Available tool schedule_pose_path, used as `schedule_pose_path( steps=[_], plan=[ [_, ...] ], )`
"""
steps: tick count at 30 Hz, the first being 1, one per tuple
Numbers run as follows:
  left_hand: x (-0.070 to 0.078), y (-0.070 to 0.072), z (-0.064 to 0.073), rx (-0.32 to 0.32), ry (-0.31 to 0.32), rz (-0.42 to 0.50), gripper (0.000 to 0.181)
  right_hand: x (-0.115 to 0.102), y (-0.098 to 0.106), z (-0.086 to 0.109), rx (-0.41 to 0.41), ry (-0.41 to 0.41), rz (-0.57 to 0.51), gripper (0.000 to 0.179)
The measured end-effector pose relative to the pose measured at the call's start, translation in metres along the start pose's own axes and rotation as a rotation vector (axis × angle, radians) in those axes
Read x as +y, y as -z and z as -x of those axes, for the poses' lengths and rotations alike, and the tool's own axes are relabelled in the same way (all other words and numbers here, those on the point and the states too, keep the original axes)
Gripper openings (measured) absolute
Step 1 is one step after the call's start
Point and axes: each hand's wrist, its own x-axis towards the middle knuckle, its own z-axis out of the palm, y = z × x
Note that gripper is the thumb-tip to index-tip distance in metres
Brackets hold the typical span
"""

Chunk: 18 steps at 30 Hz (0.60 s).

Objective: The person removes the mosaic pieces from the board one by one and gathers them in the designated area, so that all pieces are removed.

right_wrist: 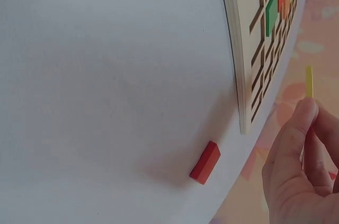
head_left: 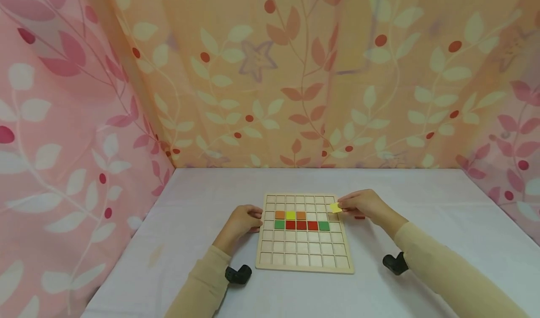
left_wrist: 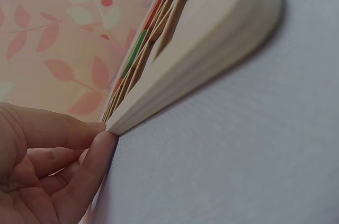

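Note:
A wooden grid board lies flat on the white table. My left hand holds its left side, with thumb and fingertips pinching the edge in the left wrist view. Over the board's upper right part, my right hand pinches a thin yellow square tile between thumb and fingers. One row on the board has an orange tile, a yellow tile and another orange tile. Below that row, three red tiles sit between a green tile at the left and another green tile at the right.
A small red block lies on the table to the right of the board, partly under my right hand in the head view. A patterned orange curtain stands behind the table, with pink cloth along the left side.

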Motion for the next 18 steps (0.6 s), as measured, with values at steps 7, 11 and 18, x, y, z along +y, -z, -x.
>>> schedule_pose_path(
  steps=[7,11,18],
  plan=[
    [0.001,0.001,0.001,0.0,0.004,-0.002,0.036,0.001,0.01,0.002,-0.003,0.015,-0.035,0.041],
    [0.002,0.001,0.002,0.004,0.01,-0.003,0.036,0.005,0.02,0.002,-0.007,0.01,-0.071,0.043],
    [0.002,0.001,0.002,0.001,0.008,-0.007,0.036,0.016,0.038,0.003,-0.016,0.009,-0.067,0.044]
  ],
)
